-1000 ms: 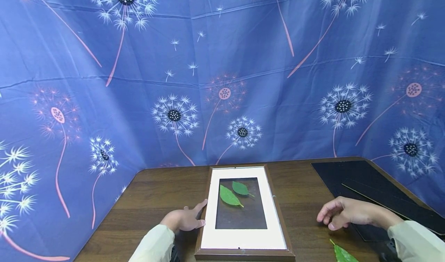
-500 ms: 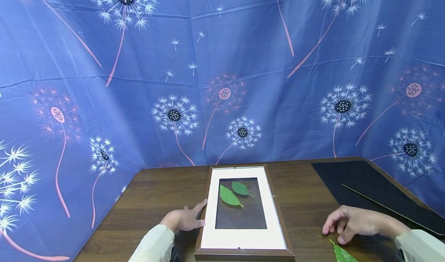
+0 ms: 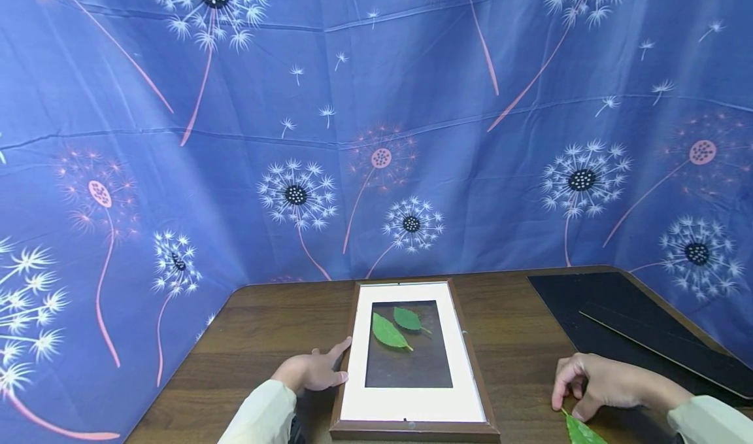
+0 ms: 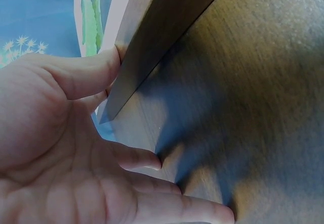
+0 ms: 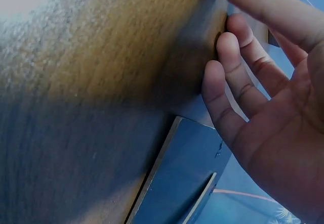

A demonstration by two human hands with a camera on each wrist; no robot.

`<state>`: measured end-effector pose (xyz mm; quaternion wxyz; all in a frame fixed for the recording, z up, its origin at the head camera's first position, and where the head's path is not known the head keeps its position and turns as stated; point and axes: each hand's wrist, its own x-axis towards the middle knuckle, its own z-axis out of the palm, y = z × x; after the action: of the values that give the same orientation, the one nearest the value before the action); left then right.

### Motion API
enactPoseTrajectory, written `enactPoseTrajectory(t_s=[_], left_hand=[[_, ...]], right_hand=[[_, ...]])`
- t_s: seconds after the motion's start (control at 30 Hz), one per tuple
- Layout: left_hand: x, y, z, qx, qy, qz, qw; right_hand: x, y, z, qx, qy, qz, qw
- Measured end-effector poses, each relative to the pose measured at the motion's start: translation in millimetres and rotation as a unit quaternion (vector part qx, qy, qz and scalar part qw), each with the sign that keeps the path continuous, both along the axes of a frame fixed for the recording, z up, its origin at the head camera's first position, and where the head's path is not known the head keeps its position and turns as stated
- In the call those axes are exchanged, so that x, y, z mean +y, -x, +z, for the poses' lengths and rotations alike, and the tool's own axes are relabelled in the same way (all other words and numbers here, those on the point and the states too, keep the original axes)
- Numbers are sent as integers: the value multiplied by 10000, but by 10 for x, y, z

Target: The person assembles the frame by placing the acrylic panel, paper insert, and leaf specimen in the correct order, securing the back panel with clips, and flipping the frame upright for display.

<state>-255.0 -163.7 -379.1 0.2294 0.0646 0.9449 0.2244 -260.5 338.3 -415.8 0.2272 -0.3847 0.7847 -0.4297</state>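
Observation:
A brown picture frame [image 3: 478, 372] with a white mat [image 3: 412, 405] lies flat on the table. Two green leaves, a longer one [image 3: 388, 332] and a rounder one [image 3: 408, 318], sit in the upper part of its dark window. My left hand [image 3: 314, 371] rests at the frame's left side, thumb and index finger touching the edge; in the left wrist view its other fingers stand on the wood. At the lower right, my right hand [image 3: 606, 382] is over a third leaf [image 3: 581, 429], index fingertip and thumb on either side of its stem, a gap between them. The right wrist view does not show this leaf.
Black boards [image 3: 579, 300] lie at the table's right, a narrower one [image 3: 665, 346] on top. Blue dandelion-print cloth [image 3: 376, 104] hangs behind and along the sides. Bare wood [image 3: 506, 326] lies between the frame and the boards.
My right hand has moved down and slightly right, from beside the boards to the stem of the loose leaf. The left hand, the frame and its leaves stay put.

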Motion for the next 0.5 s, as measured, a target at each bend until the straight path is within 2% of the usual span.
enactPoseTrajectory(t_s=[0.2, 0.5], left_hand=[[4, 3, 4, -18, -24, 9, 10000], [12, -14, 27, 17, 51, -36, 10000]], right_hand=[[-40, -42, 4, 423, 72, -101, 9990], [-53, -59, 25, 558, -15, -90, 9984]])
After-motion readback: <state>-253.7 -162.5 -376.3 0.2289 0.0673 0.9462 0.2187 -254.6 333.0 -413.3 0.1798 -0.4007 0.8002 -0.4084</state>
